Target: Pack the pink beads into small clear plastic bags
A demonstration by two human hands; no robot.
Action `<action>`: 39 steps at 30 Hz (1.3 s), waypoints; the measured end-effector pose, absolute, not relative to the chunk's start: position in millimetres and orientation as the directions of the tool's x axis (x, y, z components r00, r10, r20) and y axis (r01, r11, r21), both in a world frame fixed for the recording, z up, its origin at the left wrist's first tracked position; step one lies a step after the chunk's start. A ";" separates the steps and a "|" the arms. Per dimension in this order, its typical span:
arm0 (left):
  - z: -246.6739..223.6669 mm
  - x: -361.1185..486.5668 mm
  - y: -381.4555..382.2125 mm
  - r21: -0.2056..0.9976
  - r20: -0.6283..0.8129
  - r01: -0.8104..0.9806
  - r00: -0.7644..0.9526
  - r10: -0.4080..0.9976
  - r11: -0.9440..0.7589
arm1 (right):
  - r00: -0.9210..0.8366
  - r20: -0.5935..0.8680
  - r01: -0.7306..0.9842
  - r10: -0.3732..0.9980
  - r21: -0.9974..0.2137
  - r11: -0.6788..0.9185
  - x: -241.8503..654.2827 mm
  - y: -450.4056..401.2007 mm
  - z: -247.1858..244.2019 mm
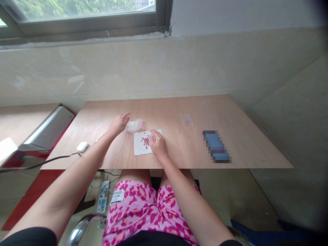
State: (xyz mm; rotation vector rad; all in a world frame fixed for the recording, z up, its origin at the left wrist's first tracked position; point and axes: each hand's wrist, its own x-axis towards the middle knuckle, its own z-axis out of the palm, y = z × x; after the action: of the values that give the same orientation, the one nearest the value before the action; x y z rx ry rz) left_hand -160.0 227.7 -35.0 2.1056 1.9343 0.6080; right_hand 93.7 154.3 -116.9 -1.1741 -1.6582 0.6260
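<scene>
My left hand (120,123) is just left of a stack of small clear plastic zip bags (135,125), its fingers stretched out and fairly straight. A white paper sheet (139,150) lies in front of the bags, with several small red beads or pellets (146,140) gathered on it. Over the sheet's right side, my right hand (159,143) has its fingers curled together; anything between the fingertips is too small to make out. Farther right lies a separate clear bag (186,119) with a few reddish pieces inside.
A blurred-out phone (216,147) lies on the right of the wooden table (246,143). At the left are a small white case (82,147) and a black cable (51,159). A tiled wall (143,71) borders the table's far edge; a power strip (103,196) is below.
</scene>
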 end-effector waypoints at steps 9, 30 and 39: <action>-88.9 -98.2 220.2 0.335 0.186 0.938 0.025 0.982 -0.088 | -0.067 0.427 0.422 0.902 -0.807 0.414 92.2 154.5 -116.9; -83.3 -87.2 212.6 0.202 0.247 0.976 0.026 0.969 -0.077 | -0.060 0.450 0.428 0.891 -0.795 0.430 90.8 153.2 -116.6; -90.2 -72.1 201.7 0.159 0.232 0.980 0.077 0.970 -0.116 | -0.067 0.451 0.437 0.890 -0.789 0.432 90.9 153.2 -117.2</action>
State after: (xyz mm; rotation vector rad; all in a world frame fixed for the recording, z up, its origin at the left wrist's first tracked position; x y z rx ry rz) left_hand -72.1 201.7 -90.2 2.3334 2.1136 0.4484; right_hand 90.9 153.2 -117.2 -1.1663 -1.6841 0.5661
